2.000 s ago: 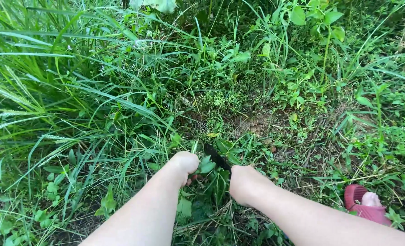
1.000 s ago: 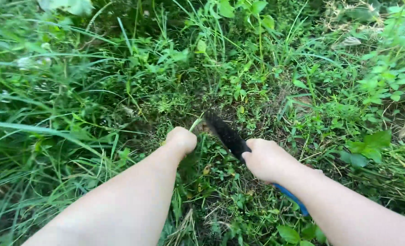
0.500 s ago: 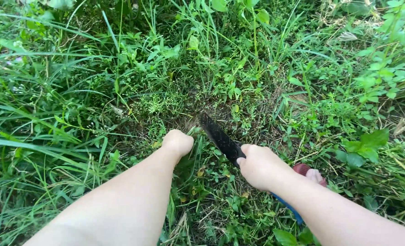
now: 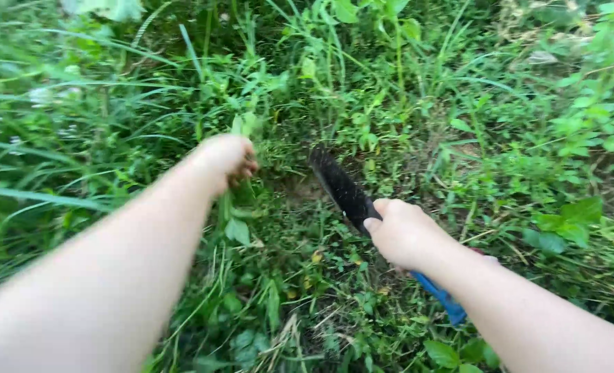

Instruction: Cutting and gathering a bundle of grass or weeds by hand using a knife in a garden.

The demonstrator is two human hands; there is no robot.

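My right hand (image 4: 402, 233) grips a dark-bladed knife (image 4: 340, 185) with a blue handle; the handle's end sticks out below my wrist. The blade points up-left over a small patch of bare soil (image 4: 305, 188). My left hand (image 4: 225, 159) is raised to the left of the blade, fist closed around a bunch of green weed stems (image 4: 236, 207) that hang down from it. The frame is blurred by motion.
Dense weeds and broad-leaved plants (image 4: 562, 221) cover the ground all round. Long grass blades (image 4: 37, 197) stand at the left. Cut, dry stems (image 4: 286, 338) lie at the lower middle.
My left hand has lifted up and to the left with a bunch of weeds in it. The knife in my right hand has shifted slightly upward. The red sandal and toes are hidden now.
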